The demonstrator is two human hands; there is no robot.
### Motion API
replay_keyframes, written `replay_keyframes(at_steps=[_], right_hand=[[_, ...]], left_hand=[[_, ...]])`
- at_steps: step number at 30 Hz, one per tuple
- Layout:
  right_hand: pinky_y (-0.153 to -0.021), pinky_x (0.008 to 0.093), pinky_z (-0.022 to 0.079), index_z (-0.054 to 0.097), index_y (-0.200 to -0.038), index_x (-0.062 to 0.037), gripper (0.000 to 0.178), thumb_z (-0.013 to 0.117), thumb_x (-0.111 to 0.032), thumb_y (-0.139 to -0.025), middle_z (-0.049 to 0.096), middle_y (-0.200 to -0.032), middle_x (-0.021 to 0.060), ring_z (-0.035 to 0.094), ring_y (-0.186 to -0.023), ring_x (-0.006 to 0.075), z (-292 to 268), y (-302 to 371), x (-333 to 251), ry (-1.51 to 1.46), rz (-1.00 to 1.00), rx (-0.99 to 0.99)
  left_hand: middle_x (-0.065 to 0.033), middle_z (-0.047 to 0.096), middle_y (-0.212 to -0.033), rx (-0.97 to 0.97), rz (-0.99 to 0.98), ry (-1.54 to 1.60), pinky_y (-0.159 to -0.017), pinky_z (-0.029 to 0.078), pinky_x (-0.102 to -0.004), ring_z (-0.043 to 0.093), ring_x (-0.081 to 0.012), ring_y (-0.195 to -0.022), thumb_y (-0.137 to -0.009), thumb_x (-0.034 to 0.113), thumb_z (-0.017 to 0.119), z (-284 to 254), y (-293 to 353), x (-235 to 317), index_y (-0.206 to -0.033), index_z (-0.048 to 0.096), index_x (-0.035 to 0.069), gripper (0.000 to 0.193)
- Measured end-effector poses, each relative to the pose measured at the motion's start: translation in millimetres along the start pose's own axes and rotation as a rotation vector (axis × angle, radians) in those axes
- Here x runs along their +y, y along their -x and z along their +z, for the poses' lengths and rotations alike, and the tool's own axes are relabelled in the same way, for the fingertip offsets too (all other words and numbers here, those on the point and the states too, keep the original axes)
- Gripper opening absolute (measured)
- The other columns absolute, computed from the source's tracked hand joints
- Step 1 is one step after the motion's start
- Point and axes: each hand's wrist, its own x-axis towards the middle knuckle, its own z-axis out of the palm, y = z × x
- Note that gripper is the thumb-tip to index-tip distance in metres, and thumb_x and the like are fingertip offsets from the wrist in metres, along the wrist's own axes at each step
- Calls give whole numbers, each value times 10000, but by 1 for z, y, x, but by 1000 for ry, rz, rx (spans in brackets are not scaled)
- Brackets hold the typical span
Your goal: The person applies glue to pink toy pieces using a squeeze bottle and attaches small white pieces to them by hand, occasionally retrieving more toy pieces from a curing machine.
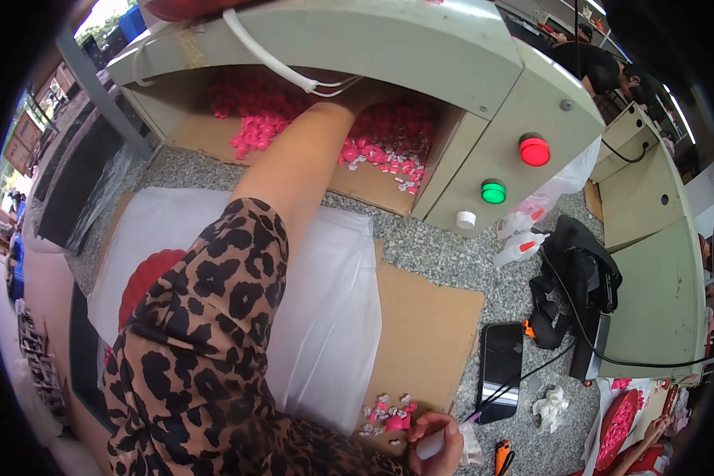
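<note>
My left arm, in a leopard-print sleeve, stretches forward into the opening of a grey metal box (389, 51). My left hand (365, 94) is in shadow there among many small pink-and-white pieces (262, 131), its fingers hidden. Low in the view, my right hand (446, 446) is closed round a white cylindrical thing (431, 445), which I cannot make out further. Beside it, several small pink-and-white pieces (390, 416) lie on brown cardboard (428, 317). A white sheet (325, 309) covers part of the cardboard, and a red scalloped piece (139, 282) shows partly behind my sleeve.
The box front carries a red light (534, 149), a green button (493, 191) and a white knob (466, 220). White bottles with red tips (520, 248), a phone (500, 365), a black bag (583, 266), crumpled tissue (550, 408) and an orange-handled tool (503, 458) lie rightward. Other people work beyond.
</note>
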Motion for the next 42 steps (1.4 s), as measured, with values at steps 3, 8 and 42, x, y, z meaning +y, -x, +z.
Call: replay_keyframes(at_steps=[3,8,42], right_hand=[[-564,276,388,522,-844,33,417,517,-377,-766,514,-683,108,469,-601,172,0,1,2,73,17,45],[-564,288,394,506,-850,19,392,518,-364,-769,502,-702,125,464,-605,191,-4,2,2,75,42,76],[-532,278,403,492,-783,12,338,526,-325,-779,503,-674,101,476,-587,176,-1,-2,0,14,84,-34]], left_hand=[[-165,549,-1002,-48,-40,53,-734,431,-434,532,-316,-911,-732,277,504,2,-7,-2,-1011,546,94,336],[-159,551,-1004,-101,-104,122,-739,430,-435,532,-319,-911,-722,295,516,-13,12,-13,-1009,546,94,352],[-95,569,-868,112,-654,1247,-646,452,-402,538,-253,-781,-744,231,543,2,27,-80,-951,532,102,244]])
